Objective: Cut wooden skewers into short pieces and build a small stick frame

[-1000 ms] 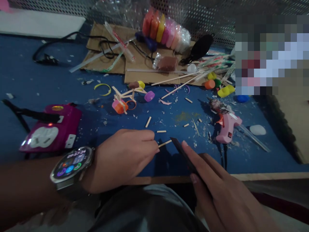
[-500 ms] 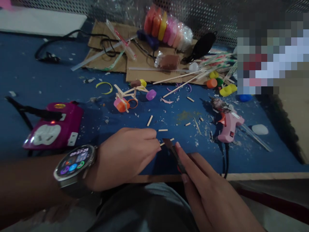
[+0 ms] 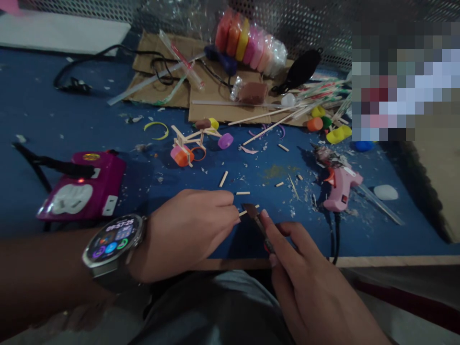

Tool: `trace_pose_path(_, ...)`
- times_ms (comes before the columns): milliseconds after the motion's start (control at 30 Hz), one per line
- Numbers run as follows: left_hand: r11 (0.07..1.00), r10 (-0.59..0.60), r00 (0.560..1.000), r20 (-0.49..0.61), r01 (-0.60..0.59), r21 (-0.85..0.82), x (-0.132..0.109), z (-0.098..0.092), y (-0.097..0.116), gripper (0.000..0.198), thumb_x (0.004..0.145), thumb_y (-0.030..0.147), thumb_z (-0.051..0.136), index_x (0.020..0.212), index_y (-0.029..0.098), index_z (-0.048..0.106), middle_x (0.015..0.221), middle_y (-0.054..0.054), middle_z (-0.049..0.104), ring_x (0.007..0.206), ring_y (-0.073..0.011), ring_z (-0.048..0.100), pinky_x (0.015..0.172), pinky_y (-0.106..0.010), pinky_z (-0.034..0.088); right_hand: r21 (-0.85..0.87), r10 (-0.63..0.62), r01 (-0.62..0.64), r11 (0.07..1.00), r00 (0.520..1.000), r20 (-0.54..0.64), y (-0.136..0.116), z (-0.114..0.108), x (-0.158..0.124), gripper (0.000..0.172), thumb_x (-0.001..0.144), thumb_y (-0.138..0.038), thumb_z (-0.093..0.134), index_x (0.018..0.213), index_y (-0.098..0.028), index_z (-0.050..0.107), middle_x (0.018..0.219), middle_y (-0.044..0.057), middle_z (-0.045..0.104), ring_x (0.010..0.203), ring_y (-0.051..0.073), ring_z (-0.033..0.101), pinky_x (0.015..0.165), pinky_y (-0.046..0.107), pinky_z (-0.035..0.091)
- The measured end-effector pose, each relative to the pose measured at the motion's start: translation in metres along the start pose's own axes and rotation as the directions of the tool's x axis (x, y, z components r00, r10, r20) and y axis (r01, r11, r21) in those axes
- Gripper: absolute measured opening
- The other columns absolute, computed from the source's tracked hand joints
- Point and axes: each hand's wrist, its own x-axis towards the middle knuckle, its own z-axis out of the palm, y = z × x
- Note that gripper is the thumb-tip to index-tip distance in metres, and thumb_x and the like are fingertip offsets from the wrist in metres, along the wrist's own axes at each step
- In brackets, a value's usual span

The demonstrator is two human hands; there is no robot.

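A thin wooden stick (image 3: 249, 209) lay low over the blue bench (image 3: 53, 124), near its front edge, pinched at one end by the closed fingertips of the left hand (image 3: 190, 230). The right hand (image 3: 305, 282) was wrapped around a craft knife (image 3: 259, 226), forefinger along its back, the blade tip meeting the stick. Cut stick pieces (image 3: 223, 178) lay just beyond. A pink glue gun (image 3: 339, 187) sat to the right, a small stick-and-cap model (image 3: 196, 141) farther back, and a magenta power strip (image 3: 81, 191) to the left.
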Motion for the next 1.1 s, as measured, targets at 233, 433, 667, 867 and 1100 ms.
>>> trace_pose_path(233, 1.000, -0.003, 1.000, 0.006, 0.003, 0.028, 0.001, 0.001, 0.001, 0.031, 0.111, 0.015, 0.052, 0.085, 0.019, 0.068, 0.079, -0.001, 0.059, 0.072, -0.0187, 0.053, 0.061, -0.034, 0.033, -0.035, -0.003, 0.003, 0.999, 1.000, 0.008, -0.003, 0.002, 0.000, 0.069, 0.104, -0.015, 0.043, 0.172, -0.013, 0.035, 0.136, 0.021, 0.065, 0.081, 0.022, 0.077, 0.068, 0.039, 0.073)
trace_pose_path(433, 0.999, -0.010, 0.999, 0.041, 0.009, 0.040, -0.001, 0.000, 0.003, 0.020, 0.103, 0.013, 0.057, 0.090, 0.019, 0.071, 0.085, -0.002, 0.063, 0.073, -0.0198, 0.056, 0.062, -0.036, 0.038, -0.176, -0.029, 0.033, 0.984, 0.999, 0.027, -0.006, 0.006, -0.003, 0.084, 0.098, -0.006, 0.045, 0.177, -0.012, 0.017, 0.129, 0.020, 0.068, 0.092, 0.028, 0.080, 0.072, 0.043, 0.074)
trace_pose_path(667, 0.997, -0.073, 0.992, 0.099, 0.073, 0.002, 0.000, -0.005, 0.003, 0.019, 0.101, 0.013, 0.058, 0.089, 0.020, 0.071, 0.086, -0.002, 0.066, 0.069, -0.0182, 0.058, 0.061, -0.034, 0.039, -0.198, -0.022, 0.028, 0.980, 0.999, 0.036, -0.009, 0.002, -0.007, 0.089, 0.099, -0.010, 0.043, 0.180, -0.023, 0.009, 0.124, 0.017, 0.071, 0.064, 0.020, 0.075, 0.047, 0.033, 0.066)
trace_pose_path(867, 0.998, -0.067, 0.992, 0.102, 0.068, -0.005, 0.003, -0.006, 0.004, 0.017, 0.100, 0.017, 0.061, 0.105, 0.020, 0.076, 0.088, -0.001, 0.069, 0.072, -0.0179, 0.062, 0.060, -0.033, 0.041, -0.191, -0.027, 0.036, 0.981, 0.998, 0.052, -0.008, -0.002, -0.013, 0.097, 0.096, -0.010, 0.045, 0.180, -0.024, -0.003, 0.110, 0.010, 0.075, 0.054, 0.019, 0.073, 0.036, 0.027, 0.057)
trace_pose_path(1100, 0.999, -0.029, 0.987, 0.157, 0.027, 0.017, 0.003, -0.003, 0.003, 0.016, 0.095, 0.012, 0.067, 0.107, 0.019, 0.075, 0.094, -0.002, 0.074, 0.084, -0.0201, 0.068, 0.071, -0.034, 0.048, -0.205, -0.019, 0.034, 0.978, 0.997, 0.076, -0.011, -0.001, -0.012, 0.100, 0.095, -0.006, 0.044, 0.179, -0.022, -0.009, 0.101, 0.005, 0.074, 0.050, 0.018, 0.070, 0.035, 0.027, 0.053)
